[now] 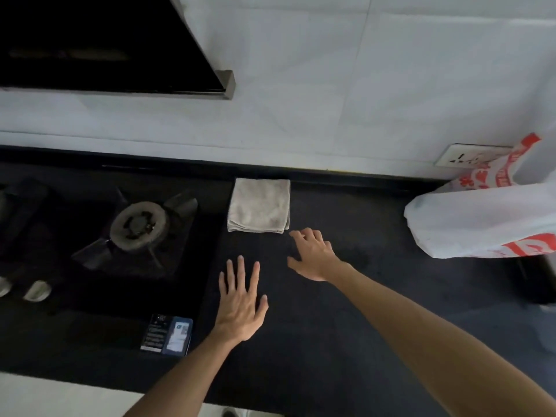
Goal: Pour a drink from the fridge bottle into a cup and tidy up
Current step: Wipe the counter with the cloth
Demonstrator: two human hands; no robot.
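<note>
A folded beige cloth [258,205] lies on the dark countertop [346,311] against the back edge, just right of the stove. My left hand [242,299] rests flat on the counter with fingers spread, below the cloth. My right hand [314,255] hovers or rests just right of the cloth's near corner, fingers curled loosely and apart, holding nothing. No bottle or cup is in view.
A black gas stove [141,227] with a burner and knobs fills the left. A range hood [114,46] hangs above it. A white plastic bag with red print [481,218] stands at the right, in front of a wall socket [469,156]. White tiled wall behind.
</note>
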